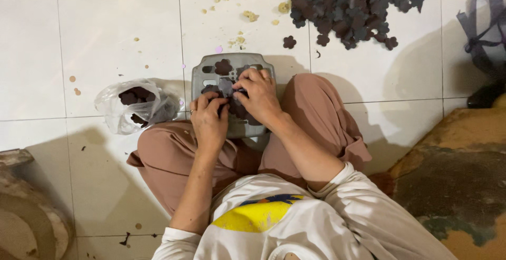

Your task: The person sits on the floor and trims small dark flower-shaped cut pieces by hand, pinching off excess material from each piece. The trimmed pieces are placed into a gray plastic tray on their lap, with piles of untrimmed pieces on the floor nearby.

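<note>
1. Left hand and right hand meet over grey plastic stool, fingers pinching small dark flower-shaped pieces on its top.
2. Stool stands on white tiled floor between the knees.
3. Clear plastic bag with dark pieces lies just left of stool.
4. Big pile of dark flower cutouts well apart, upper right.
</note>
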The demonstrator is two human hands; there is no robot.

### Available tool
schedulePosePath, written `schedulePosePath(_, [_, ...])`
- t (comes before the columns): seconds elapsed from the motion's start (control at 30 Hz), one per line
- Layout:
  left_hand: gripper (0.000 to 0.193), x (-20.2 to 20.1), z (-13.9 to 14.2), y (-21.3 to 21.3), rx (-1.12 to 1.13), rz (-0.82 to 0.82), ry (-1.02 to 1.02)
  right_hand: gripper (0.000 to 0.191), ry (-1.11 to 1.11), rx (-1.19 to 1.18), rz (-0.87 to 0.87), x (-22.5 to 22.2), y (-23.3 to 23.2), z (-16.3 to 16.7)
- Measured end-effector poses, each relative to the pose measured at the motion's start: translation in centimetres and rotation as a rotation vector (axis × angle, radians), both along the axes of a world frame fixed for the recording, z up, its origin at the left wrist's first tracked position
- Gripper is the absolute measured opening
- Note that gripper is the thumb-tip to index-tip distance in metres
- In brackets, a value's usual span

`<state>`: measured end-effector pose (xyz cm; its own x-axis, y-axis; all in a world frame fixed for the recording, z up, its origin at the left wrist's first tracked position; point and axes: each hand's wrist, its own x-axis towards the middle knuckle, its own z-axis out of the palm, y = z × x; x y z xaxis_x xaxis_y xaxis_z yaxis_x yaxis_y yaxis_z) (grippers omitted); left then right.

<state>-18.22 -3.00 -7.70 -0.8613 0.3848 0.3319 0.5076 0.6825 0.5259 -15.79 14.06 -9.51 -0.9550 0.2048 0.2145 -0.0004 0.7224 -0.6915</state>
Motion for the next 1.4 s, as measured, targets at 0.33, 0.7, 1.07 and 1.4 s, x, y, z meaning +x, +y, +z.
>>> schedulePosePath(0.33, [0.044,-0.4,0.1,-0.4,-0.027,0.092,0.026,0.01,0.063,0.043,-0.001,0.0,-0.1,0.1])
schedulePosePath(0.7, [0.04,-0.3,0.0,-1.3,0.082,0.136,-0.098,0.011,0.117,0.031,0.081,-0.1,0.5,0.7])
schedulePosePath(1.07, [0.037,0.8,-0.1,-1.2,0.505,0.152,-0.281,0.013,0.106,-0.302,0.212,0.2,-0.3,1.1])
schedulePosePath(1.4, [0.038,1.5,-0.2,-1.3,0.376,0.148,-0.081,0.011,-0.022,-0.607,0.301,0.1,-0.4,-1.1])
